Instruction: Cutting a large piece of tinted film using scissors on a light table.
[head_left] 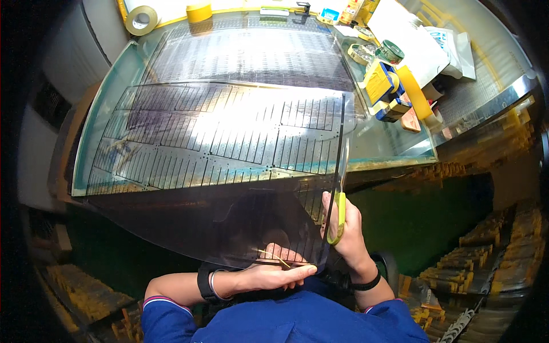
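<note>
Film sheet (243,150) in left hand (273,278), 1 pair of scissors (342,210) in right hand (351,237).

Glossy, smooth plastic film (229,163)

Workshop with glass-topped table (394,142), tape rolls (199,12)

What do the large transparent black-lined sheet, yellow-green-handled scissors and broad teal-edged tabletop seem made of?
Sheet: probably glossy plastic film; it looks thin, transparent and catches glare. Scissors: likely smooth plastic handles, being evenly bright, and blades that look like shiny metal. Tabletop: perhaps polished glass, given its greenish sheen, though clear plastic is possible.
</note>
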The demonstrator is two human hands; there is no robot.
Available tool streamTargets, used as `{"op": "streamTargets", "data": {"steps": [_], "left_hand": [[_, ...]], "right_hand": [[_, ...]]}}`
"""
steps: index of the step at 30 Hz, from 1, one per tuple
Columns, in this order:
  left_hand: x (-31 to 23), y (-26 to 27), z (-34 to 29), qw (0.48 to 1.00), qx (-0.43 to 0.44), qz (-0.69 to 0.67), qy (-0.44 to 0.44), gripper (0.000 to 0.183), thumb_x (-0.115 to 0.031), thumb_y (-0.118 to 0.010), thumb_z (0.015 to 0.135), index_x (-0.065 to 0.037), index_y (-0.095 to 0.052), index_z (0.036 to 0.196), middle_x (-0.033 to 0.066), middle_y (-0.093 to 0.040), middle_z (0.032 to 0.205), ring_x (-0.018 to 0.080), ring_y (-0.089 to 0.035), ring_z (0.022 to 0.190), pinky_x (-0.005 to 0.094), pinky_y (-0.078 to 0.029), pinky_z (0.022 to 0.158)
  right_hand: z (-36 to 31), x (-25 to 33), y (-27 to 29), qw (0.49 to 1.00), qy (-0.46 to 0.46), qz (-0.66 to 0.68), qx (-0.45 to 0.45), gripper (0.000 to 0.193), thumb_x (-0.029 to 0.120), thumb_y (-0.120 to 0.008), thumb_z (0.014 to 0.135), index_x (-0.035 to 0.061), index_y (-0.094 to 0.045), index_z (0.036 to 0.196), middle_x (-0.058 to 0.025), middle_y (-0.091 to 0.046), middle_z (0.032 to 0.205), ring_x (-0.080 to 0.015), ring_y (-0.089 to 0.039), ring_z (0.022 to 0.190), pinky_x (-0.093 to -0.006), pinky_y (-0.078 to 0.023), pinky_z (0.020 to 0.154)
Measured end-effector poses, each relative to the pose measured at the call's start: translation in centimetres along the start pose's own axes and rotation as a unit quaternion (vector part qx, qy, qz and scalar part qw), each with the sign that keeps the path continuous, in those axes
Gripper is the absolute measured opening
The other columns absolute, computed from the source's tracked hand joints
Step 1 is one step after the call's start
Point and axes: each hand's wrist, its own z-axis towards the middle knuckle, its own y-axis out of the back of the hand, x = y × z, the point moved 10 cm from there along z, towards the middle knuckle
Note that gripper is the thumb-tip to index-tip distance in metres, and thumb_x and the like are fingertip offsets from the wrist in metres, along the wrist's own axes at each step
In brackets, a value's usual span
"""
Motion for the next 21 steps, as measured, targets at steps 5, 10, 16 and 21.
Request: {"op": "streamTargets", "data": {"steps": [5,10,16,21], "left_hand": [[0.7,-0.4,0.1,1.000,0.010,0.003,0.003,0.031,-0.031,-0.064,0.078,0.000,-0.063,0.074,0.0029,-0.059,0.059,0.0063,-0.053,0.049,0.0197,-0.043,0.044],[0.5,-0.7,0.0,1.000,0.020,0.000,0.010,0.031,-0.031,-0.065,0.078,0.000,-0.064,0.076,0.0035,-0.059,0.060,0.0063,-0.053,0.049,0.0196,-0.043,0.044],[0.6,-0.6,0.1,1.000,0.023,0.003,0.005,0.031,-0.032,-0.065,0.077,-0.002,-0.062,0.074,0.0024,-0.059,0.058,0.0053,-0.052,0.047,0.0185,-0.042,0.044],[1.0,-0.9,0.0,1.000,0.023,0.011,0.017,0.030,-0.032,-0.065,0.077,-0.003,-0.060,0.070,0.0012,-0.059,0.058,0.0039,-0.051,0.046,0.0172,-0.040,0.043]], "right_hand": [[0.9,0.1,0.6,0.999,0.038,0.014,-0.002,0.028,0.028,-0.047,0.090,0.0070,-0.046,0.071,0.0024,-0.042,0.059,-0.0061,-0.043,0.047,-0.0211,-0.036,0.042],[1.5,0.5,1.4,0.994,0.098,0.034,-0.027,0.025,0.028,-0.047,0.090,0.0067,-0.048,0.078,0.0037,-0.042,0.063,-0.0053,-0.043,0.051,-0.0206,-0.037,0.044],[1.2,0.1,1.2,0.999,0.024,0.047,-0.004,0.023,0.028,-0.047,0.090,0.0074,-0.049,0.080,0.0038,-0.042,0.064,-0.0041,-0.042,0.052,-0.0203,-0.037,0.045],[2.2,0.2,2.3,0.995,0.058,0.076,-0.034,0.022,0.028,-0.046,0.090,0.0078,-0.049,0.080,0.0038,-0.042,0.064,-0.0041,-0.042,0.052,-0.0200,-0.037,0.044]]}}
